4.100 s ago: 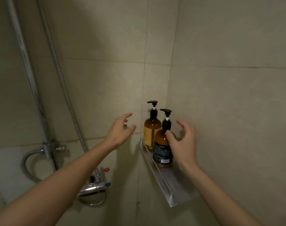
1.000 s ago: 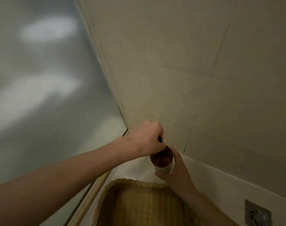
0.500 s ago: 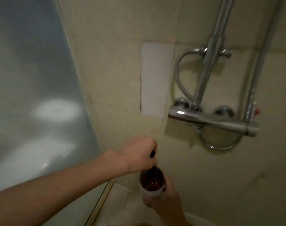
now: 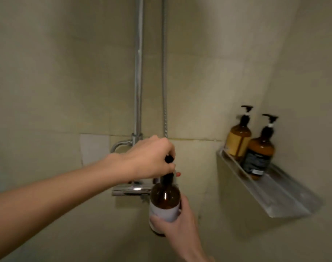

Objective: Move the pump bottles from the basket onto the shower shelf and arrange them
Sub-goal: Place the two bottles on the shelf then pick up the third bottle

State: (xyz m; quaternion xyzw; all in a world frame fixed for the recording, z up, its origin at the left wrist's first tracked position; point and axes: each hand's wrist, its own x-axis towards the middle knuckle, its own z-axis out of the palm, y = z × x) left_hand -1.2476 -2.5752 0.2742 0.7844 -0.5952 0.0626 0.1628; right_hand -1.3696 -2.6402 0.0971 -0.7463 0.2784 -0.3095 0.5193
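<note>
Held bottle: brown pump bottle with a pale label around its lower body, upright, in mid-air in front of the shower mixer, well apart from the shelf. Its black pump top is mostly hidden inside the upper hand; a short piece of it shows between the knuckles.

Left hand: reaches in from the left, fingers closed down around the pump top and neck of the held bottle.

Right hand: comes up from below, fingers wrapped across the label and thumb along the right side, gripping the lower body of the same bottle.

Shelf: long metal shelf with a raised front lip, fixed to the right-hand wall and running into the corner. Its near part is bare.

Yellow-label bottle: amber pump bottle with a yellowish label, standing upright at the corner end of the shelf, black pump head on top.

Dark-label bottle: amber pump bottle with a dark label, upright, just beside the yellow-label bottle on its near side; whether the two touch cannot be told.

Mixer: chrome bar on the back wall, partly behind the left hand and held bottle, with a red button showing at its right.

Pipe: straight chrome riser above the mixer.

Hose: ribbed metal hose just right of the pipe.

Walls: beige tile, dimly lit.
</note>
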